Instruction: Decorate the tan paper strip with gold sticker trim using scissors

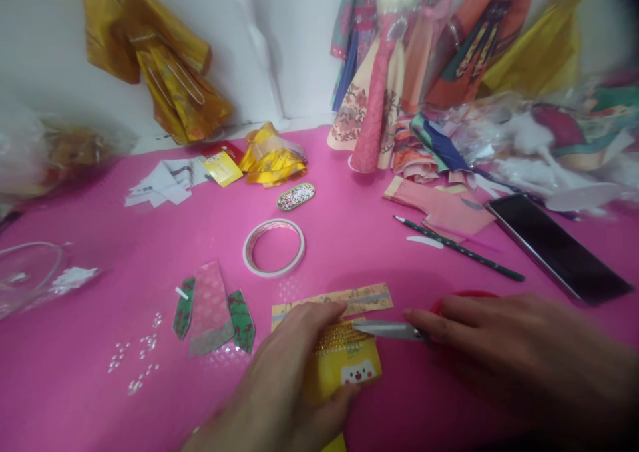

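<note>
My left hand point(284, 379) presses down on a yellow card point(357, 370) with a small cartoon face and a strip of gold beads point(339, 335) on it. Its fingers are closed around the card's edge. My right hand point(504, 345) grips red-handled scissors point(394, 330), whose silver blades point left and touch the gold bead strip. Just behind lies a patterned paper strip point(349, 299) on the pink table point(349, 239).
A roll of double-sided tape point(273, 247), a green-and-pink folded paper piece point(212, 309), clear gems point(137, 355), a green pencil point(459, 249), a phone point(554, 245), a sequinned oval clip point(295, 196), a glass bowl point(24, 272) and paper doll dresses point(379, 86) at the back.
</note>
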A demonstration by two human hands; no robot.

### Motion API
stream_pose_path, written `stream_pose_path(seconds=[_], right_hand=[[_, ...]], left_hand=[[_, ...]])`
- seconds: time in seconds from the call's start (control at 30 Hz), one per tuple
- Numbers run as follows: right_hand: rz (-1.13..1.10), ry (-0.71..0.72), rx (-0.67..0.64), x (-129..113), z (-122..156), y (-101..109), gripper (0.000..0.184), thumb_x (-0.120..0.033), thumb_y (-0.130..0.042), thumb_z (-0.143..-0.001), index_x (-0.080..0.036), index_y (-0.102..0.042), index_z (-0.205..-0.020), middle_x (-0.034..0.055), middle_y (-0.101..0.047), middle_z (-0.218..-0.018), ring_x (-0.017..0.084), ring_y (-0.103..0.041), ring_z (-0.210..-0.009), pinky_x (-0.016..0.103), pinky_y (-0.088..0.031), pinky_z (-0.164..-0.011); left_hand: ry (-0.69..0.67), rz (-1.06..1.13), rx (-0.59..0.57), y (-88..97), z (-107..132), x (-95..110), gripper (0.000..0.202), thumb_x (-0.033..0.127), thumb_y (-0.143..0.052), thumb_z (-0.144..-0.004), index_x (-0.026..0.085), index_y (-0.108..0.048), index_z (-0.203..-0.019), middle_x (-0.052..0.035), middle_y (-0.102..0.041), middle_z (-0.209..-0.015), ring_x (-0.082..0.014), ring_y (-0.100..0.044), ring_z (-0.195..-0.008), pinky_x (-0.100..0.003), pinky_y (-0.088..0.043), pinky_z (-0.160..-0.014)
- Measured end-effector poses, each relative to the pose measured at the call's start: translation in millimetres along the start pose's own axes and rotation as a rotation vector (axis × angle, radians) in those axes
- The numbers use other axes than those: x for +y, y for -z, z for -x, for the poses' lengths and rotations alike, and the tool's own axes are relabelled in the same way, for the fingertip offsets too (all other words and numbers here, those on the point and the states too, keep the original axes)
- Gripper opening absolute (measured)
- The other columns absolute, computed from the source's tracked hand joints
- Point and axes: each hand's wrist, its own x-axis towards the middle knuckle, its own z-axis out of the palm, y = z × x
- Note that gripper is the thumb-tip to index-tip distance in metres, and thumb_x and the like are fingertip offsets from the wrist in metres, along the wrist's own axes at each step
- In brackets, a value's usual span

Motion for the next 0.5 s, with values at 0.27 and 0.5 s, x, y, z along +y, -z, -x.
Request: stream_pose_path(seconds=[0.27, 0.5], right_hand=[[0.008, 0.001, -0.045, 0.1, 1.7, -0.5, 0.041, -0.005, -0.038, -0.091, -0.021, -0.067, -0.116, 0.0039, -0.072, -0.085, 0.016, -0.065, -0.056, 0.031, -0.045, -0.048], [0.034, 0.010, -0.025, 0.0, 3.8, -2.0, 0.043, -0.004, -0.035, -0.092, -0.021, -0.063, -0.120, 0.0019, -0.070, -0.083, 0.016, -0.066, -0.058, 0.031, -0.045, -0.050]], left_hand=[[-0.016, 0.006, 0.013, -2.3, 0.8, -2.3, 0.062, 0.025, -0.071, -0.084, 0.034, -0.043, -0.139, -0.0072, -0.066, -0.124, -0.0284, -0.068, -0.110, -0.045, -0.061, -0.088], [0.025, 0.082, -0.008, -3.8, 2.9, -2.0, 0.063, 0.022, -0.071, -0.083, 0.034, -0.043, -0.138, -0.0077, -0.064, -0.129, -0.0292, -0.066, -0.114, -0.046, -0.060, -0.092]])
